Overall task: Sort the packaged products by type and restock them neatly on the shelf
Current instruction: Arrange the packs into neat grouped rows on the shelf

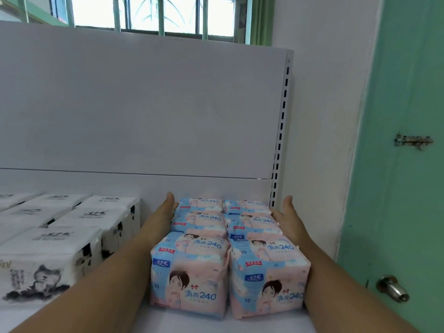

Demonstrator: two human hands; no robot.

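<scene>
While both hands lie flat with straight fingers, they press in on a block of pink-and-blue packs [225, 251] from either side. The left hand [161, 216] runs along the block's left flank, fingertips pointing to the back panel; the right hand [289, 218] does the same on the right flank, palm turned inward against the wrappers. Neither hand curls round anything. Between the hands the packs stand on the shelf [192, 325] in two columns, three rows deep and stacked at the rear, each printed with "240" and a drawn face. The front two packs touch each other and sit near the shelf's front edge; the rearmost ones stand near the back panel [144, 111].

Left of the left hand, apart from the pink packs by a bare strip of shelf, white tissue packs [60, 234] sit in rows, the nearest one showing an ink-style cat. Right of the right hand the slotted upright [280, 150] of the shelf rises, then a white wall and a green door [408, 188] with a latch and a metal knob. Beyond the panel a barred window [153, 15] shows.
</scene>
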